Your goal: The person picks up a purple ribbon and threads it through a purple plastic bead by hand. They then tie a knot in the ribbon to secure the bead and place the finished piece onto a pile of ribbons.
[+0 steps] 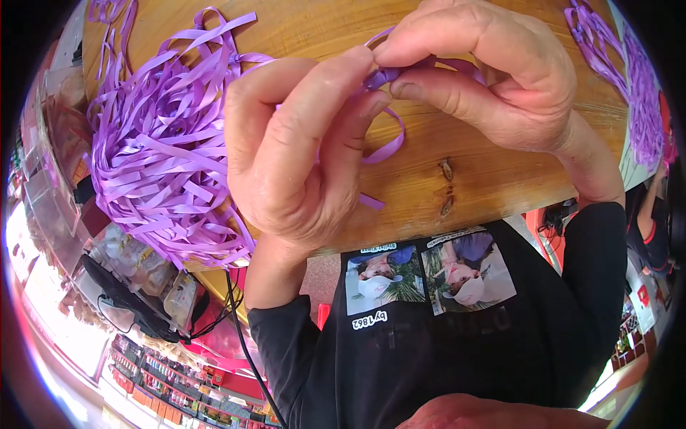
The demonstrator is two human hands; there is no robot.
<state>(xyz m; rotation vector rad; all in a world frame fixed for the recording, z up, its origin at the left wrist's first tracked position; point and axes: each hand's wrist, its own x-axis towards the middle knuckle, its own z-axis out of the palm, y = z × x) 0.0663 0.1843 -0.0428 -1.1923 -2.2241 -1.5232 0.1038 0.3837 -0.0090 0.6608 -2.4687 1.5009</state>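
Note:
Both my hands are raised over the wooden table (421, 182), fingertips close together. Between them is a narrow purple ribbon (388, 146), with a small knot or fold at the fingertips. My left hand (300, 143) pinches one side of it between thumb and forefinger. From the other side, my right hand (493, 71) pinches the ribbon too, its thumb just below the fold. A loop of the ribbon hangs below the fingers, and part of it is hidden behind my left hand. Beside my left hand lies a large tangled heap of purple ribbons (161, 150).
More purple ribbons (643, 107) hang in a bundle at the table's right edge. Left of the table are clear plastic bags (132, 250) and a black cable (239, 336). Stocked shelves (179, 386) stand at the lower left. Another person's arm (649, 207) shows at the far right.

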